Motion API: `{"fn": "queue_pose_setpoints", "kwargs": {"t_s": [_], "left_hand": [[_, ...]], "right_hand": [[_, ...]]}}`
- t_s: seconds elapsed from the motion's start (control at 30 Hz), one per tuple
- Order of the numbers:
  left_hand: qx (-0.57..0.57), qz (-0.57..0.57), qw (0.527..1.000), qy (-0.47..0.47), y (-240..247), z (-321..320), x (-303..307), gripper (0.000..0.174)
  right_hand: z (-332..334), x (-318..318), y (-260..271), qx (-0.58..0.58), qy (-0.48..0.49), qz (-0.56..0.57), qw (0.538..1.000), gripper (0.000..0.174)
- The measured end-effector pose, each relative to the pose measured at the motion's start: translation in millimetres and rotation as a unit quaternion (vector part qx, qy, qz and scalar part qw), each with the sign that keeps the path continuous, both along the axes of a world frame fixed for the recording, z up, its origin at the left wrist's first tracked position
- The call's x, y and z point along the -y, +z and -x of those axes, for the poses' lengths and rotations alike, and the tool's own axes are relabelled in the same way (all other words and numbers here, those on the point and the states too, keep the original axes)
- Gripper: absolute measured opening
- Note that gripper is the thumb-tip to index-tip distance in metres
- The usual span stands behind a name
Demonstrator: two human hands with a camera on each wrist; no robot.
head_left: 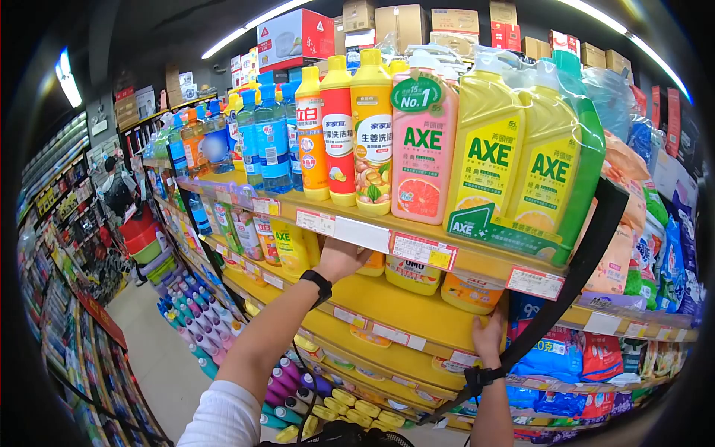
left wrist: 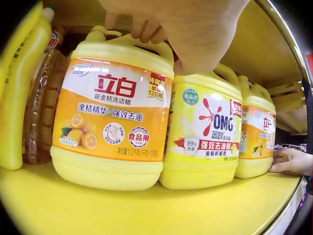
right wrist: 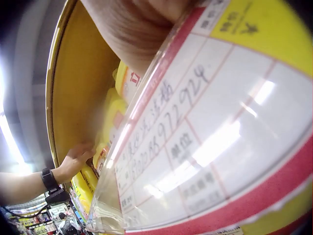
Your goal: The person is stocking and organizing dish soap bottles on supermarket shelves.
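On the shelf below the top one, my left hand (head_left: 341,261) reaches in over an orange-labelled jug of dish soap (left wrist: 112,115). In the left wrist view, that hand's fingers (left wrist: 146,30) curl over the jug's handle at its top, and the jug stands upright on the yellow shelf. Beside it is a yellow OMO jug (left wrist: 203,132), then another orange-labelled jug (left wrist: 257,132) farther right. My right hand (head_left: 489,337) is at the shelf's right end, its fingers extended next to the base of that last jug. Nothing shows in its grasp.
Above, the top shelf carries AXE bottles (head_left: 488,149) and other dish soap bottles (head_left: 339,134). Price tags (head_left: 422,249) line the shelf edges. A black strap (head_left: 570,287) crosses at the right, near bagged goods (head_left: 547,350). Several bottles (head_left: 197,313) stand on the floor at left.
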State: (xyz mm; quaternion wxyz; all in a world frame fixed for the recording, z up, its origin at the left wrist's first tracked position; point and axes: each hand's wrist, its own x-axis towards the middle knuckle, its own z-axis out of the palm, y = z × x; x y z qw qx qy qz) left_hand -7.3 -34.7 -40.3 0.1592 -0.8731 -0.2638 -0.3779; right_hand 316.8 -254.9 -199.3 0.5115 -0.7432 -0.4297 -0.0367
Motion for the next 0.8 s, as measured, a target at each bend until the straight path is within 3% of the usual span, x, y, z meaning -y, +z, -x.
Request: {"fn": "queue_pose_setpoints", "kwargs": {"t_s": [0.17, 0.27, 0.37, 0.5, 0.8], "left_hand": [[-0.017, -0.072, 0.997, -0.02, 0.3, -9.4, -22.9, 0.03], [-0.053, -0.021, 0.998, -0.019, 3.8, -18.4, -32.9, 0.027], [-0.116, 0.054, 0.991, 0.033, 15.6, -24.9, -24.6, 0.03], [-0.12, 0.117, 0.986, 0.021, 25.7, -25.2, -21.5, 0.042], [-0.117, 0.131, 0.984, 0.006, 36.1, -20.1, -22.9, 0.046]], "right_hand": [[4.6, 5.8, 10.4, -0.031, 0.01, 0.033, 0.999, 0.067], [2.9, 4.0, 7.0, -0.043, 0.006, 0.037, 0.998, 0.067], [1.4, 0.7, -1.6, 0.021, -0.027, 0.018, 0.999, 0.064], [2.6, 0.8, 0.9, 0.013, -0.022, 0.007, 1.0, 0.066], [5.3, 3.8, 6.4, -0.004, 0.0, 0.005, 1.0, 0.067]]}}
